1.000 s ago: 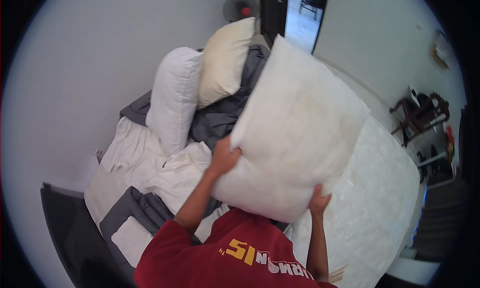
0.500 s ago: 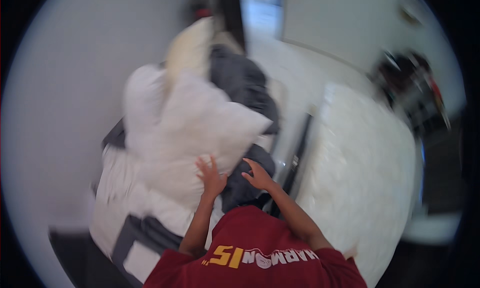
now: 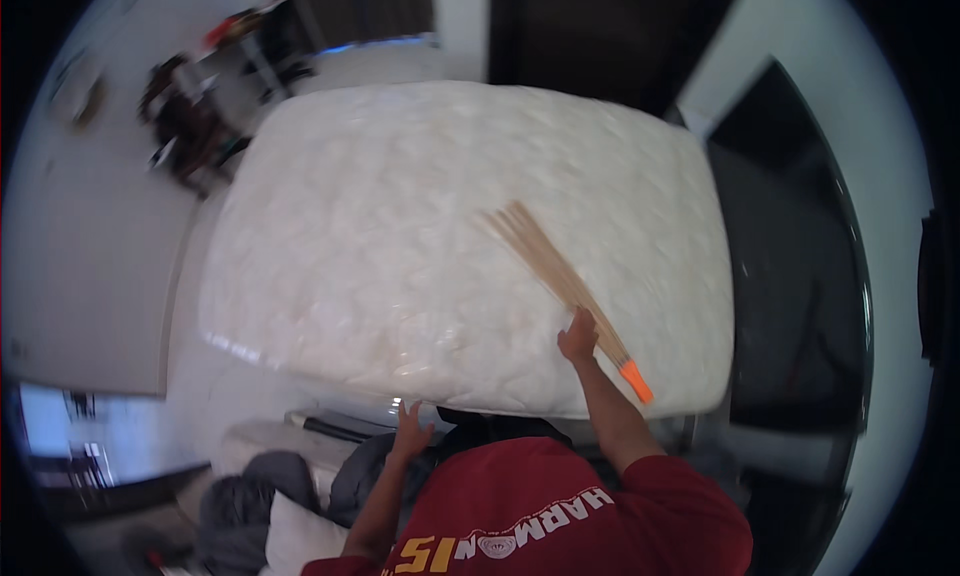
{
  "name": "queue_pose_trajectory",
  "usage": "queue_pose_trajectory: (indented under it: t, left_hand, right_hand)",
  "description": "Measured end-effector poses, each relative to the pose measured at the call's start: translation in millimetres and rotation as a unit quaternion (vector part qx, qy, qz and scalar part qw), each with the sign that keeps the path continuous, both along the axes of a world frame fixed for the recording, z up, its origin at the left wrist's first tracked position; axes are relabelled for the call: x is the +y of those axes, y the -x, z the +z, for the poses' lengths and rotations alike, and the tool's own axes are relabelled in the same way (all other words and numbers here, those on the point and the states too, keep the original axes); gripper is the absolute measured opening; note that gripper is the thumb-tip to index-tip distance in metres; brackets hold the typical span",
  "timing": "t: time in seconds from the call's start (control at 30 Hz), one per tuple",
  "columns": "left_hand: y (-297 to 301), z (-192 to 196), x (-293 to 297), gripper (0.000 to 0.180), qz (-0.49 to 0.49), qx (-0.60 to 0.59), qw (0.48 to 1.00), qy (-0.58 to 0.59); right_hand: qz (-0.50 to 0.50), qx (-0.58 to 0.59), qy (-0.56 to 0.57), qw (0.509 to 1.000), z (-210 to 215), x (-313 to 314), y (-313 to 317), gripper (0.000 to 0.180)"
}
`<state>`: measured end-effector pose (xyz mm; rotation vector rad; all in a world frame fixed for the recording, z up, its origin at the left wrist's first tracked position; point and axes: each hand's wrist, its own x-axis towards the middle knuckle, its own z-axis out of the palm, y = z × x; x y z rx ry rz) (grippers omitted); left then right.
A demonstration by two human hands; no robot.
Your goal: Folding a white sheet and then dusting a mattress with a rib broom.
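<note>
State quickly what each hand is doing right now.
Left hand: open, fingers spread by the near edge of the mattress, holding nothing.
Right hand: closed on the broom lying on the mattress.

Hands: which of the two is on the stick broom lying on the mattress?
The right hand, raised over the bare mattress, is on the broom handle. The left hand sits lower, at the mattress's near edge.

Stick broom [image 3: 560, 276] on mattress [image 3: 400, 246], right side; bedding [image 3: 270, 496] prob. below-left.
</note>
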<state>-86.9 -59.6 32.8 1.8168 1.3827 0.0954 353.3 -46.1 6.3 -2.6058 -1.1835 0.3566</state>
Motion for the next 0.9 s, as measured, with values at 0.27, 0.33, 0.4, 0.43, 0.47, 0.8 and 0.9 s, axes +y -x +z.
queue_pose_trajectory:
  t: [0.27,0.33,0.4,0.43,0.47,0.8,0.9]
  left_hand:
    - [-126.5,-45.0,96.0,0.073,-0.116,0.132,0.984,0.023]
    - [-169.6,-46.6,98.7,0.082,-0.05,0.201,0.976,0.062]
    - [-187.3,-54.6,107.6,0.086,0.0,0.219,0.972,0.086]
    - [-199.0,-59.6,109.6,0.09,0.054,0.23,0.965,0.115]
    - [-203.7,-61.9,108.8,0.09,0.043,0.231,0.966,0.111]
    - [-227.1,-24.3,70.0,0.093,-0.066,0.103,0.988,-0.094]
    - [-259.5,-4.5,63.4,0.088,-0.21,0.132,0.966,-0.068]
  right_hand:
    - [-0.147,0.065,0.092,0.983,4.5,-144.3,-84.3,0.066]
    - [-0.102,0.01,0.031,0.994,6.8,-147.4,-75.8,0.045]
    - [-0.08,0.004,0.014,0.997,11.9,-144.9,-66.9,0.046]
    - [-0.07,0.038,-0.014,0.997,7.5,-148.0,-65.4,0.05]
    - [-0.082,0.038,-0.015,0.996,6.6,-159.2,-64.1,0.05]
    - [-0.399,0.137,-0.028,0.906,10.2,-216.3,-110.4,0.032]
    - [-0.287,0.197,0.069,0.935,-26.9,-207.7,-56.6,0.051]
